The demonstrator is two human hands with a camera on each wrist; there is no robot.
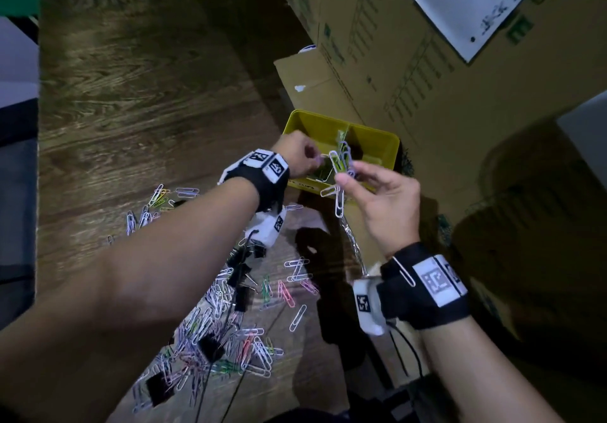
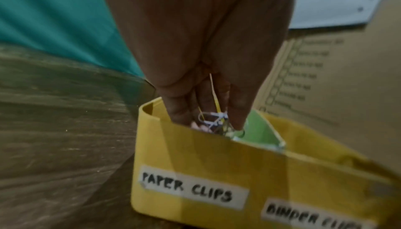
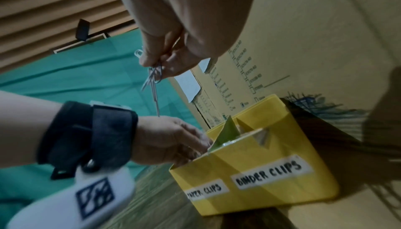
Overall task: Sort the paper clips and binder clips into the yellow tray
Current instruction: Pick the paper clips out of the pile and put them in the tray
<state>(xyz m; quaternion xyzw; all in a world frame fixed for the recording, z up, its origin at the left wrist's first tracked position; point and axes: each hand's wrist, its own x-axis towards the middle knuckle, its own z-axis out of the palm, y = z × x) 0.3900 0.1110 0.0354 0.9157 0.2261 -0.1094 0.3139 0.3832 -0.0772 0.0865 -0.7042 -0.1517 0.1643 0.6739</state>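
Observation:
The yellow tray [image 1: 387, 147] stands by the cardboard boxes, split in two by a divider; its front reads PAPER CLIPS [image 2: 186, 188] and BINDER CLIPS [image 3: 269, 172]. My left hand [image 1: 305, 156] is over the paper-clip side, its fingertips [image 2: 180, 116] pinching a few small paper clips [image 2: 213, 118] just inside the rim. My right hand [image 1: 377, 189] is a little above the tray's front, pinching a bunch of tangled paper clips [image 1: 340, 173] that dangle down [image 3: 153, 81]. A heap of loose paper clips [image 1: 230, 334] and black binder clips [image 1: 241, 275] lies on the wooden table.
Large cardboard boxes [image 1: 410, 61] stand right behind and beside the tray. One paper clip [image 1: 405, 271] clings to my right wrist strap. A green cloth [image 3: 108, 71] lies at the table's far left. Cables [image 1: 410, 353] hang from the wrist cameras near the front edge.

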